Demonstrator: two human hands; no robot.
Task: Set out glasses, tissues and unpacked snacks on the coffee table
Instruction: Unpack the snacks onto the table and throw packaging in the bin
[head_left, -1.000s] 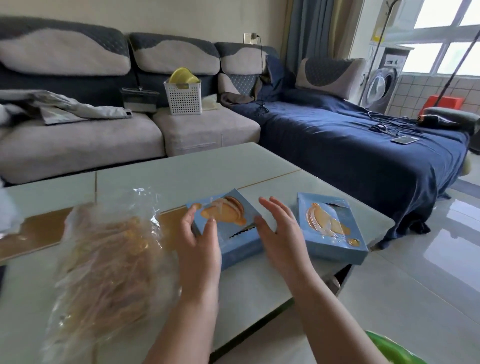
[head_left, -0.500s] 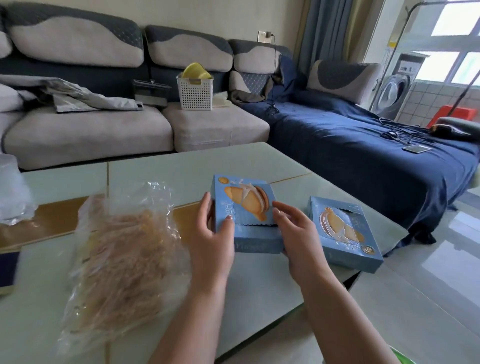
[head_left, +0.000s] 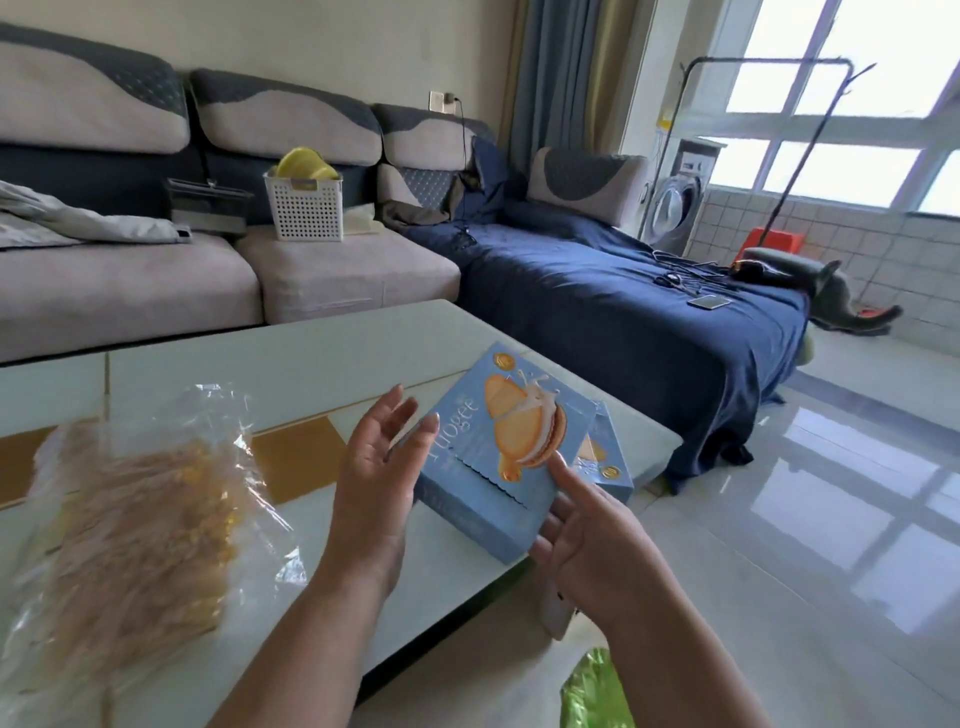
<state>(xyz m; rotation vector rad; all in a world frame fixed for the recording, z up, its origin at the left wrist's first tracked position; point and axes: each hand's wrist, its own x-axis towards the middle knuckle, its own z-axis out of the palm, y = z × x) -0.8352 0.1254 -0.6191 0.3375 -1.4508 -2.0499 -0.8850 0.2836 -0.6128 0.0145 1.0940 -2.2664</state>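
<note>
A light-blue snack box (head_left: 519, 415) with a biscuit picture is lifted off the pale coffee table (head_left: 291, 358) and tilted toward me. My right hand (head_left: 592, 540) holds its lower right corner, thumb on the top face and fingers underneath. My left hand (head_left: 379, 467) is open beside the box's left edge, with fingertips at that edge. A second blue box (head_left: 608, 462) lies on the table behind the first, mostly hidden. A clear plastic bag of golden snacks (head_left: 135, 525) lies on the table to the left.
A grey sofa runs behind the table, with a white basket (head_left: 304, 208) on it. A blue-covered chaise (head_left: 597, 291) at the right carries a phone (head_left: 709, 301) and cables. Glossy tiled floor lies to the right. Something green (head_left: 592, 691) shows at the bottom edge.
The blue box has come up off the table and tilted. My right hand moved to its lower right corner, and my left hand let go and opened beside it.
</note>
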